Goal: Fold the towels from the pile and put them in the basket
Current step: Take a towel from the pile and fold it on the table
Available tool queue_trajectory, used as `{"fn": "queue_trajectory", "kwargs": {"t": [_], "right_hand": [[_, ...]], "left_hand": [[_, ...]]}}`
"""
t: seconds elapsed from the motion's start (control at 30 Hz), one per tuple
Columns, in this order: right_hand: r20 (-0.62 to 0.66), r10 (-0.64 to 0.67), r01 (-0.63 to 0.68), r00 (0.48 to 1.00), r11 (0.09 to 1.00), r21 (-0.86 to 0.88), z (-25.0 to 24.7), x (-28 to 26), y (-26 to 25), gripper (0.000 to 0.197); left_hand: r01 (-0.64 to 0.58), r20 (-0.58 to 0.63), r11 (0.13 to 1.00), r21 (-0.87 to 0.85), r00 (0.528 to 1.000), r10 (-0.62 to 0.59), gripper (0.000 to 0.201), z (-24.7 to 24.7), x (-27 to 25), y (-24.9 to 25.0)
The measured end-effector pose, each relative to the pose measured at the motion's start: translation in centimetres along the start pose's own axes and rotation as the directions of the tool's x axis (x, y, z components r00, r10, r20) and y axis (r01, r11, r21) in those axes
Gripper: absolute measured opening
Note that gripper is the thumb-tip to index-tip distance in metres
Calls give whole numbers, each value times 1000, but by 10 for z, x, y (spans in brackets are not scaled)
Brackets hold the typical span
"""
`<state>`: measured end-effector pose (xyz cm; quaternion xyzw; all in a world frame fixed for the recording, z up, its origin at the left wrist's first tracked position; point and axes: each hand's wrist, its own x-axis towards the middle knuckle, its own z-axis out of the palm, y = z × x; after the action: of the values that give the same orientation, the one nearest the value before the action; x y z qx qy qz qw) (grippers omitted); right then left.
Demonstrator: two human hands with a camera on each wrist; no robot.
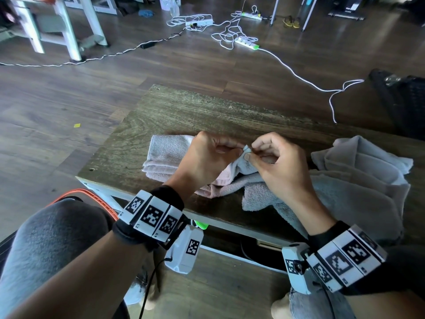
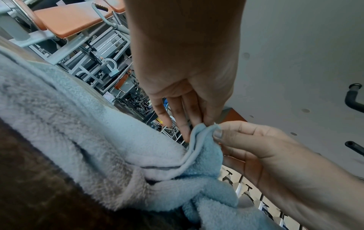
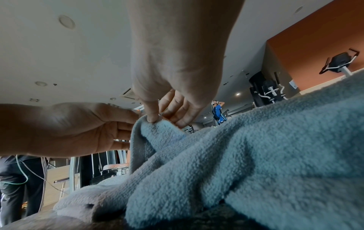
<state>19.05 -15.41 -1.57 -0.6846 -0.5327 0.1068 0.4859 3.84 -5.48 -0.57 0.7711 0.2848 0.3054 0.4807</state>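
A light blue towel (image 1: 255, 196) lies crumpled on the wooden table (image 1: 184, 111) in front of me. Both hands meet at one raised corner of it. My left hand (image 1: 240, 150) pinches that corner from the left, and my right hand (image 1: 249, 155) pinches it from the right with the thumb on top. The left wrist view shows the blue towel (image 2: 204, 149) between my left fingers (image 2: 197, 118) and the right thumb (image 2: 218, 133). In the right wrist view the corner of the towel (image 3: 153, 129) hangs from my right fingers (image 3: 152, 118). A folded pink towel (image 1: 165, 155) lies behind my left hand.
A pile of grey towels (image 1: 358, 162) sits on the table's right side. The orange rim of a basket (image 1: 96, 198) shows below the table's near left corner, partly hidden by my knee. White cables (image 1: 299, 74) run over the floor beyond the table.
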Motion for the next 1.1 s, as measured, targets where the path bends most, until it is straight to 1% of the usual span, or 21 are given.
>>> {"fn": "queue_trajectory", "kwargs": {"t": [0.2, 0.33, 0.43, 0.5, 0.6, 0.7, 0.8, 0.87, 1.0, 1.07, 1.1], "right_hand": [[20, -2, 2, 1000, 1000, 4, 0, 0, 0, 20], [62, 5, -5, 998, 1000, -1, 0, 0, -1, 23], [71, -23, 22, 997, 1000, 5, -1, 1, -1, 18], [52, -43, 43, 998, 999, -1, -2, 2, -1, 13], [42, -57, 58, 997, 998, -13, -4, 2, -2, 10], [49, -83, 84, 995, 996, -23, -4, 1, -2, 10], [41, -108, 108, 993, 994, -4, -6, -1, -5, 9], [27, -130, 130, 991, 991, 17, -8, -1, -9, 8], [-32, -171, 173, 985, 983, 61, -15, -1, -13, 6], [-89, -167, 177, 982, 978, 109, -25, 2, -17, 7], [-122, -156, 172, 980, 976, 131, -32, 4, -19, 8]], "left_hand": [[-33, 3, 998, 49, 999, 32, 14, -1, 0, -1], [-49, 25, 997, 64, 999, 47, 14, -2, 0, -1], [-74, 69, 997, 37, 995, 71, 12, -1, -1, -1], [-125, 97, 992, 19, 988, 122, 15, 2, -3, 1], [-206, 87, 971, 125, 977, 196, 15, 5, -5, 1], [-218, 53, 952, 214, 976, 211, 15, 3, -4, -3], [-228, 35, 932, 282, 973, 227, 8, 4, -3, -6], [-202, 21, 929, 309, 978, 206, 5, 3, -3, -8], [-104, -2, 944, 314, 994, 110, 8, -6, -6, -8], [-40, -15, 950, 308, 999, 47, 4, -19, -12, -5], [-14, -25, 946, 323, 999, 23, 6, -27, -14, -5]]}}
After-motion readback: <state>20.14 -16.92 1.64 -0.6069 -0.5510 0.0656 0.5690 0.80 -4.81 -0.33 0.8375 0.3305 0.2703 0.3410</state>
